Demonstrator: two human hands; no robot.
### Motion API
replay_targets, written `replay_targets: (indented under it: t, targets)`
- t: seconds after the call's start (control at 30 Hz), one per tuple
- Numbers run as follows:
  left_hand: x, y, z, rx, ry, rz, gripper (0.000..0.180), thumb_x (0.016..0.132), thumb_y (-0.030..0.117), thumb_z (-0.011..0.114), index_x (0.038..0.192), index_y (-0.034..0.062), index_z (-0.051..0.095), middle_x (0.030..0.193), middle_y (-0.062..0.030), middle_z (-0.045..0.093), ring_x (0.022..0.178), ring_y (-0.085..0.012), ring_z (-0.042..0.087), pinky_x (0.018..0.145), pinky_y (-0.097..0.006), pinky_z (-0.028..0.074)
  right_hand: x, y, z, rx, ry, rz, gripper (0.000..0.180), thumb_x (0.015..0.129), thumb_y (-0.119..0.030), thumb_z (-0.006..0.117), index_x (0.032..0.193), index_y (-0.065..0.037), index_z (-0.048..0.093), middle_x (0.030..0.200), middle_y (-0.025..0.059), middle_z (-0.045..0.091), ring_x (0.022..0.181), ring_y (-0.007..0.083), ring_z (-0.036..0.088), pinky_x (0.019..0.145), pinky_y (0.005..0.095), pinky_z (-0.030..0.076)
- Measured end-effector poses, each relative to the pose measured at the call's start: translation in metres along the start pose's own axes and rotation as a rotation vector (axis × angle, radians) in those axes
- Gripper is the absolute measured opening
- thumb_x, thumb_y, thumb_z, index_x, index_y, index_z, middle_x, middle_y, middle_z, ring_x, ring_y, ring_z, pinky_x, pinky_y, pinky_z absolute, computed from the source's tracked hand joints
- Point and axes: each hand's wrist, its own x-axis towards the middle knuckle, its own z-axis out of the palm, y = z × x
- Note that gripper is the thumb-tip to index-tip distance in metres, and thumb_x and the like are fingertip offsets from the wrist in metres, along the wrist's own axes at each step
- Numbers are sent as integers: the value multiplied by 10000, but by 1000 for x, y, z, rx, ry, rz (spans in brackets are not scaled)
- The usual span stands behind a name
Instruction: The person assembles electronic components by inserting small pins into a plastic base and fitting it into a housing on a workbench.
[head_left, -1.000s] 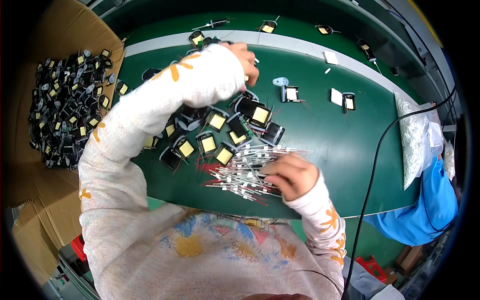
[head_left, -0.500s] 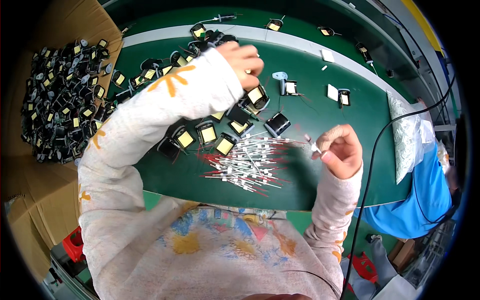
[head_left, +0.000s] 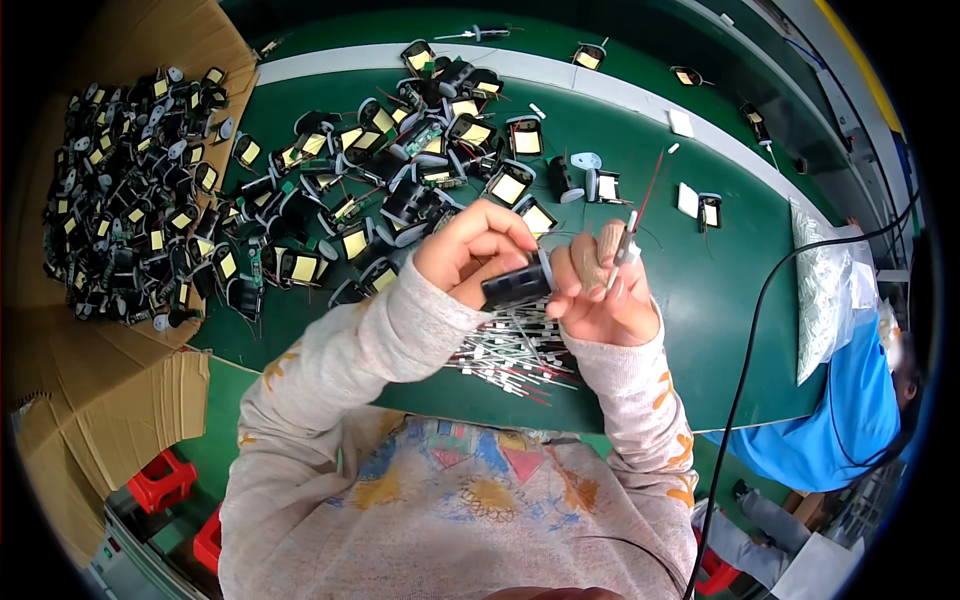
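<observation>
My left hand (head_left: 468, 252) is closed around a small black plastic housing (head_left: 514, 289) with a grey end piece, held above the table. Close beside it, my right hand (head_left: 612, 305) pinches a thin white tube with a red wire (head_left: 631, 238) and a small white connector, its wire pointing up and away. The right fingers are at the grey end of the housing; whether they also grip it I cannot tell. Below both hands lies a heap of similar white and red wires (head_left: 505, 368), partly hidden by them.
Many black housings with yellow pads (head_left: 400, 205) are heaped on the green table (head_left: 735, 330). More fill a cardboard box (head_left: 225, 50) at left. A plastic bag of white pieces (head_left: 815, 300) lies at right, near a hanging black cable (head_left: 750, 370). Someone's blue garment (head_left: 850, 410) shows beyond.
My left hand has come back from the far heap toward me with a black housing. My right hand has moved left to meet it, still pinching the wire piece.
</observation>
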Motion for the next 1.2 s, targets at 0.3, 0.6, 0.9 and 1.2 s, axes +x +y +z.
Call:
replay_targets:
  t: [0.3,0.6,0.9,1.2]
  targets:
    - [-1,-3,-1,-21,-69,-109,251,703,3,726,898,-15,569,924,-59,609,818,-94,567,732,-232,460,-3,-4,2,-19,66,-25,237,795,-132,646,835,-61,423,727,74,471,802,206,503,715,422,569]
    - [-2,9,-41,491,-62,288,191,677,123,718,810,63,595,1023,-62,527,1064,-252,443,915,-375,344,-15,-45,9,-1418,488,-293,269,652,69,718,854,25,546,799,102,630,717,196,629,651,302,504]
    - [0,30,-16,1172,-72,429,155,627,317,670,669,199,579,1102,60,576,1212,-293,382,970,-514,189,-13,-51,33,-1956,137,-403,379,526,71,724,877,-24,615,729,99,592,670,250,583,564,313,457]
    - [2,19,-26,761,-276,232,195,604,193,765,718,107,633,868,0,611,1083,-292,480,915,-415,331,-15,-53,36,-1938,-37,-355,261,587,-14,725,835,-18,644,733,82,613,698,233,600,597,318,472]
